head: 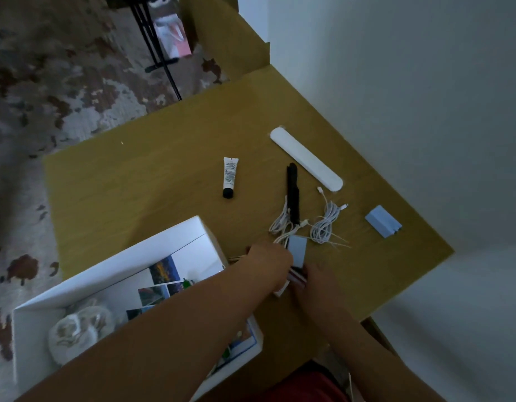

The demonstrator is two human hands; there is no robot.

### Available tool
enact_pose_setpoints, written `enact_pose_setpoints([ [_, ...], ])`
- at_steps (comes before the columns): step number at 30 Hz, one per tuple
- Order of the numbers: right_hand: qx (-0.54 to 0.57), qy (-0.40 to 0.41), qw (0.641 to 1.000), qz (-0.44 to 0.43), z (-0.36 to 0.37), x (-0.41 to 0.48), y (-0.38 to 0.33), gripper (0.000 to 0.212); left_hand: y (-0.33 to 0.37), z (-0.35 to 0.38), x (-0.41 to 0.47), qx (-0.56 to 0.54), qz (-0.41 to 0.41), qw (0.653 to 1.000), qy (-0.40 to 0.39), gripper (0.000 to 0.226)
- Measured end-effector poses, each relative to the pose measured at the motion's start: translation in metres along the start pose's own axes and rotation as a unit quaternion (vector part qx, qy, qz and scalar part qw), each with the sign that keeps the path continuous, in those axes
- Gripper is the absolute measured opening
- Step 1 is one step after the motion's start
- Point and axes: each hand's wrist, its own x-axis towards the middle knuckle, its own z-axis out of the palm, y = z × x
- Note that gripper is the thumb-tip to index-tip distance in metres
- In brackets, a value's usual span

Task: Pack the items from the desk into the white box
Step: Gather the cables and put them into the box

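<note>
The open white box sits at the desk's near left, holding a photo sheet and a crumpled pale bundle. Just right of the box, my left hand and my right hand both close on a small stack topped by a grey-blue card. White cables and a black stick lie just beyond the hands. Farther off on the desk rest a white tube with a black cap, a long white bar and a light blue block.
The wooden desk ends against a white wall on the right. Patterned carpet lies to the left, with a black stand's legs at the top. My left forearm crosses over the box's near side.
</note>
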Motion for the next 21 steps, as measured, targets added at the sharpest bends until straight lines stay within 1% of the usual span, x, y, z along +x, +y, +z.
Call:
enact_pose_setpoints([
  [2,0.018,-0.003,1.000,-0.011,0.000,0.003,0.003,0.025,0.003,0.000,0.008,0.031,-0.015,0.998,-0.043,0.033],
  [4,0.043,-0.001,0.999,-0.029,-0.004,0.002,0.006,0.017,0.004,0.000,0.014,0.059,-0.024,0.996,-0.060,0.028],
  [8,0.007,0.004,0.998,-0.064,-0.017,-0.001,0.014,0.014,0.004,0.003,0.020,0.088,-0.013,0.994,-0.071,0.027],
  [11,0.013,-0.008,0.999,-0.046,-0.030,-0.009,0.012,0.015,0.003,-0.003,0.014,0.097,0.018,0.993,-0.061,0.032],
  [14,0.046,-0.010,0.998,-0.032,-0.046,-0.021,0.006,0.018,-0.002,-0.010,-0.004,0.032,0.047,0.998,-0.005,0.038],
  [17,0.071,-0.001,0.997,-0.028,-0.063,-0.033,-0.001,0.017,-0.015,-0.010,-0.032,-0.082,0.040,0.992,0.090,0.043],
  [19,0.091,0.002,0.996,-0.021,-0.073,-0.040,-0.012,0.014,-0.027,-0.009,-0.055,-0.169,0.033,0.972,0.159,0.044],
  [21,0.114,0.015,0.993,-0.020,-0.082,-0.046,-0.030,0.014,-0.041,-0.008,-0.082,-0.231,0.038,0.944,0.233,0.042],
])
